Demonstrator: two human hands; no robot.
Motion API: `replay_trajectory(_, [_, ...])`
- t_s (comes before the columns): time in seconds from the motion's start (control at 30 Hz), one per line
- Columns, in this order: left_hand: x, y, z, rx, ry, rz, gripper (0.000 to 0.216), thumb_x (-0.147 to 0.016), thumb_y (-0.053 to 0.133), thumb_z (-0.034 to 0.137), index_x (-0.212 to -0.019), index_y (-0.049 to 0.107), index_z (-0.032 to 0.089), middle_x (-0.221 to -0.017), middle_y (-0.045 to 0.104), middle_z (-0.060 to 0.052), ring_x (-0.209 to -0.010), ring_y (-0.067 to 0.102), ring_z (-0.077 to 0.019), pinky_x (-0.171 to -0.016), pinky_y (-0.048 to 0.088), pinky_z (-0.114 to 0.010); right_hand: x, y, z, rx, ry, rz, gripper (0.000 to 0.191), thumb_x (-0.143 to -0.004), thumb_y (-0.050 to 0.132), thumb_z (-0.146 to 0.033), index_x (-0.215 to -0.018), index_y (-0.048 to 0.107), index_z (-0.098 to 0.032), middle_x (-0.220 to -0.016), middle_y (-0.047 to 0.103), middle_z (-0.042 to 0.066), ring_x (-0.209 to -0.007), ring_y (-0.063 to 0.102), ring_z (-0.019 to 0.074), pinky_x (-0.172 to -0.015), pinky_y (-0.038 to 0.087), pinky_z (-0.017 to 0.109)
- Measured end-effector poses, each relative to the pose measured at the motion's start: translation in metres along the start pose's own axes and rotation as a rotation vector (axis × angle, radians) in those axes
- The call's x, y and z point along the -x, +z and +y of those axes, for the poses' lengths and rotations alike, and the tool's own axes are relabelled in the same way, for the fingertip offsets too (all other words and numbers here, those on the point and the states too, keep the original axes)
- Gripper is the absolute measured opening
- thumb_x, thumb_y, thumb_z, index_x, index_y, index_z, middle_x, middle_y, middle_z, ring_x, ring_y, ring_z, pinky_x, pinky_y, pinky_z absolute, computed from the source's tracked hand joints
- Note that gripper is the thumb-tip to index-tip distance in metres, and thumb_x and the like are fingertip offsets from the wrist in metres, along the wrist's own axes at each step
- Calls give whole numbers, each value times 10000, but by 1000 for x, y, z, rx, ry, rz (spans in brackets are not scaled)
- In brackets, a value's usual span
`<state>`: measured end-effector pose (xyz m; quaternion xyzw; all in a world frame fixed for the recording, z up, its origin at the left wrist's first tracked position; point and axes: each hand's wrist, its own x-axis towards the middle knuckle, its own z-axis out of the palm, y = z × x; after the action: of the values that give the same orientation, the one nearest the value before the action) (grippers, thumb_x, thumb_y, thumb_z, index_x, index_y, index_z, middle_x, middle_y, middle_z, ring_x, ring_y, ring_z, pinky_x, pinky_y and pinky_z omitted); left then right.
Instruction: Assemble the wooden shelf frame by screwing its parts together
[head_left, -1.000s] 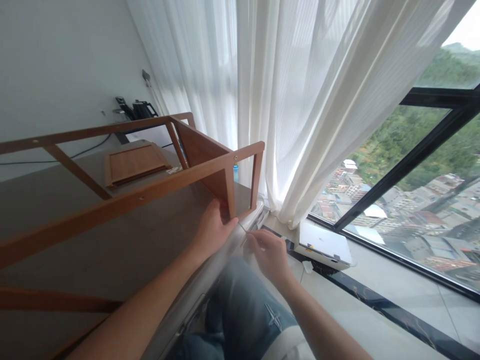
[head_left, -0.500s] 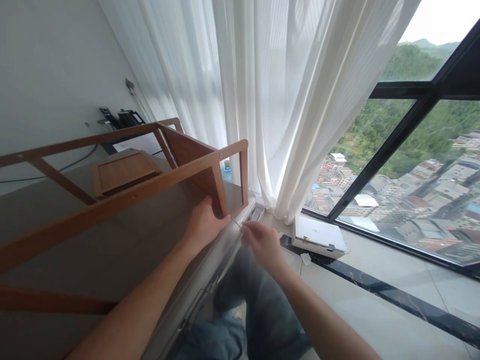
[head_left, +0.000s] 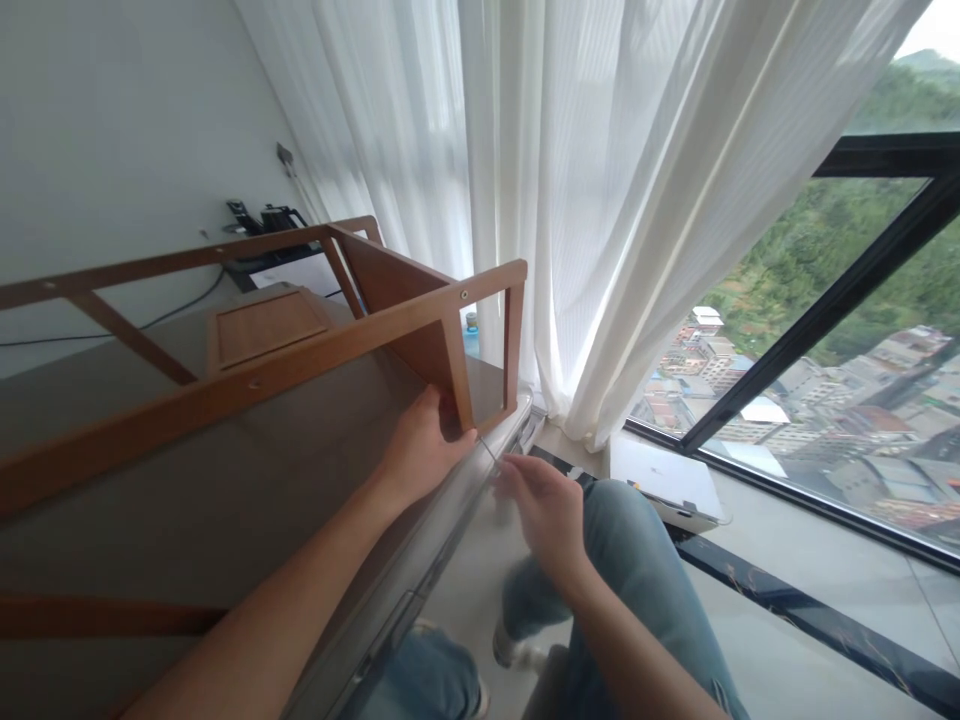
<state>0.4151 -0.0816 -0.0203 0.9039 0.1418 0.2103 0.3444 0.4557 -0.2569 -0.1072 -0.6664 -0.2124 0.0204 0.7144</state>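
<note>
A brown wooden frame (head_left: 360,328), joined by a wooden panel (head_left: 420,360), lies on its side on a grey-topped table (head_left: 300,500). At its near right lower corner my left hand (head_left: 424,450) is closed around the end of the panel, thumb towards the joint. My right hand (head_left: 546,500) pinches a thin metal rod (head_left: 491,450) that looks like a hex key. The rod's far tip meets the wood beside my left thumb. Whether it sits in a screw head is too small to tell.
A flat wooden panel (head_left: 270,325) lies on the table behind the frame. Further back stands a black kettle (head_left: 281,218). White curtains (head_left: 570,200) hang beyond the table's end. On the floor by the window is a white box (head_left: 664,480). My bent knee (head_left: 637,540) is below my right hand.
The view has shifted, and my right leg has swung out to the right. Both hands keep their hold; the rod still reaches the frame's corner.
</note>
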Motion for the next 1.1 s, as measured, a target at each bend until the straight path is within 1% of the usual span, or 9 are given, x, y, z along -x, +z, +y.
replay_trajectory(0.07, [0, 1, 0, 17, 7, -2, 453, -802, 736, 251, -1232, 602, 204, -1093, 733, -73, -1009, 712, -269, -922, 564, -411, 0, -2, -2, 27, -22, -16, 197, -892, 777, -373, -985, 799, -202, -795, 827, 52, -656, 806, 230, -641, 698, 317])
replay_trajectory(0.17, [-1, 2, -1, 27, 3, -7, 453, -806, 725, 252, -1237, 596, 204, -1108, 722, -80, -1010, 706, -277, -917, 566, -424, -2, -7, -3, 122, -104, -26, 151, -880, 786, -311, -997, 806, -218, -847, 837, 44, -686, 813, 225, -646, 689, 288])
replay_trajectory(0.33, [-2, 4, -5, 28, -7, -5, 428, -809, 717, 263, -1214, 589, 210, -1115, 712, -76, -1017, 699, -272, -907, 561, -420, -8, -12, 2, 287, -249, -7, 93, -907, 755, -255, -965, 824, -231, -806, 830, 32, -638, 796, 205, -594, 660, 254])
replay_trajectory(0.5, [-1, 5, -8, 2, -25, 1, 357, -812, 724, 299, -1135, 594, 222, -1057, 724, -52, -956, 708, -259, -831, 567, -388, -11, -14, 8, 323, -344, -16, 127, -952, 707, -216, -1011, 817, -240, -824, 819, 33, -627, 763, 182, -608, 639, 272])
replay_trajectory(0.63, [0, 6, -10, -2, -12, 19, 333, -809, 725, 293, -1108, 592, 231, -1017, 725, -32, -916, 711, -242, -793, 567, -361, -14, -15, 7, 323, -396, -7, 149, -961, 693, -180, -1002, 815, -254, -879, 812, 39, -725, 767, 190, -677, 637, 295])
replay_trajectory(0.73, [-1, 7, -11, 8, -11, 15, 341, -810, 726, 298, -1116, 592, 233, -1007, 730, -27, -914, 714, -238, -765, 570, -342, -15, -14, 4, 320, -415, 2, 158, -953, 701, -163, -982, 822, -259, -939, 797, 51, -795, 760, 196, -697, 626, 299])
replay_trajectory(0.93, [-1, 8, -10, -2, -57, 19, 336, -801, 740, 325, -1083, 591, 222, -962, 728, -30, -858, 715, -232, -745, 574, -347, -13, -11, 4, 300, -397, 19, 155, -938, 719, -149, -971, 831, -251, -877, 780, 39, -719, 734, 170, -637, 604, 270])
replay_trajectory(1.03, [0, 8, -10, 10, -70, 9, 340, -800, 743, 324, -1085, 592, 217, -975, 734, -39, -859, 720, -236, -745, 581, -351, -12, -10, 5, 276, -349, 7, 137, -932, 729, -178, -960, 840, -253, -856, 793, 40, -698, 743, 178, -626, 614, 278])
replay_trajectory(1.1, [0, 8, -10, 31, -60, 6, 342, -804, 736, 313, -1099, 590, 220, -991, 739, -39, -873, 725, -236, -760, 588, -352, -11, -9, 7, 224, -272, -6, 112, -924, 746, -214, -956, 845, -254, -815, 799, 33, -658, 747, 180, -602, 624, 281])
